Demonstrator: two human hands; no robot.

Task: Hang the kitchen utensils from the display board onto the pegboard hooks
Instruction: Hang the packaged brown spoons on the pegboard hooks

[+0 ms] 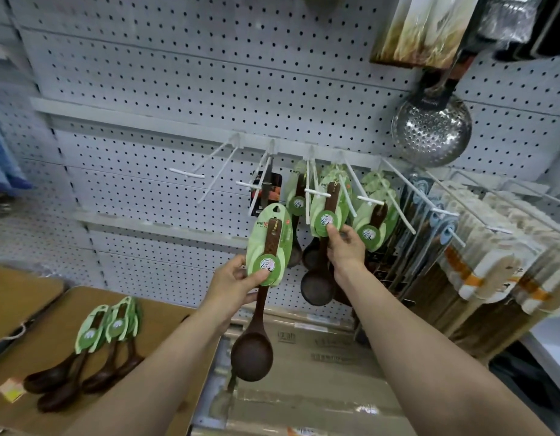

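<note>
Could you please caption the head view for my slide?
Left hand holds a carded wooden spoon; right hand steadies hung spoons on the pegboard.

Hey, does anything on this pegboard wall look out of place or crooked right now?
Nothing looks damaged or spilled. The one mismatch: a black-carded utensil hangs alone on a hook beside the hooks of green-carded wooden spoons. Several more spoons lie loose on the brown board at lower left, not yet hung.

Two hands, one held wooden spoon, four on the board, one steel skimmer.
</note>
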